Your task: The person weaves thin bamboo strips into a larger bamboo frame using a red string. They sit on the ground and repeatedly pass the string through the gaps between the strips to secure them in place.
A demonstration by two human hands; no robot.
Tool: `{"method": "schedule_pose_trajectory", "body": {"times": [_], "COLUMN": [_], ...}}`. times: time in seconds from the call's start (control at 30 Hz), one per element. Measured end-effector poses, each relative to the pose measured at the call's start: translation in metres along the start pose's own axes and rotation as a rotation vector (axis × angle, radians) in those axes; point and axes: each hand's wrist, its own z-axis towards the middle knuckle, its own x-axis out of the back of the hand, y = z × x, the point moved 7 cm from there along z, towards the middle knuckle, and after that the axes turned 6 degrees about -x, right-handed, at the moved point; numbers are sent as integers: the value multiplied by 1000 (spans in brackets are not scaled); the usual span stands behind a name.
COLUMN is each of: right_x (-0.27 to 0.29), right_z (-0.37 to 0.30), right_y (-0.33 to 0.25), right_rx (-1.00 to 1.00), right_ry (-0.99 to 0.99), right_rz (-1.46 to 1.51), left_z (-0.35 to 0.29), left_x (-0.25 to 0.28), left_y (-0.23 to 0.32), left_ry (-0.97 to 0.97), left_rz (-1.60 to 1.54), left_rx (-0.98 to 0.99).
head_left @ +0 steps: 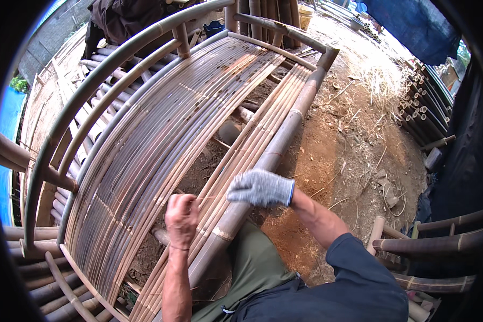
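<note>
In front of me lies a bamboo bench frame with a seat of long thin bamboo slats (161,129). My left hand (181,220) is bare and closed in a fist above the gap in the seat. A thin reddish cord (212,198) runs from it to my right hand (260,188), which wears a grey knitted glove with a blue cuff. The gloved fingers are closed at the cord's other end, over the thick front bamboo pole (291,126). Beneath my hands runs a narrow bundle of slats (257,129) beside that pole. The gloved fingertips are slightly smeared.
A curved bamboo backrest rail (86,64) rises along the far left side. Cut bamboo poles (421,102) are stacked at the right, near a dark sheet (461,161). More bamboo framework (434,244) stands close by my right elbow. Shavings litter the dirt floor (359,155).
</note>
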Motion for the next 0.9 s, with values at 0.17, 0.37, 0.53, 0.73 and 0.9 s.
{"method": "schedule_pose_trajectory", "body": {"times": [0.17, 0.37, 0.53, 0.73, 0.9], "right_x": [48, -79, -189, -149, -68], "right_z": [64, 167, 228, 201, 129], "right_y": [20, 53, 111, 70, -19], "right_rx": [-117, -208, -151, -40, 34], "right_ry": [502, 140, -667, -419, 126], "right_rz": [-292, -708, -253, -497, -554], "left_z": [-22, -22, -33, -45, -36], "left_x": [-1, -37, -65, -57, -20], "left_y": [-77, -129, -164, -160, -122], "left_ry": [-139, -512, -463, -397, -184], "left_rz": [297, 286, -132, -117, -366], "left_rx": [342, 620, 664, 761, 789]}}
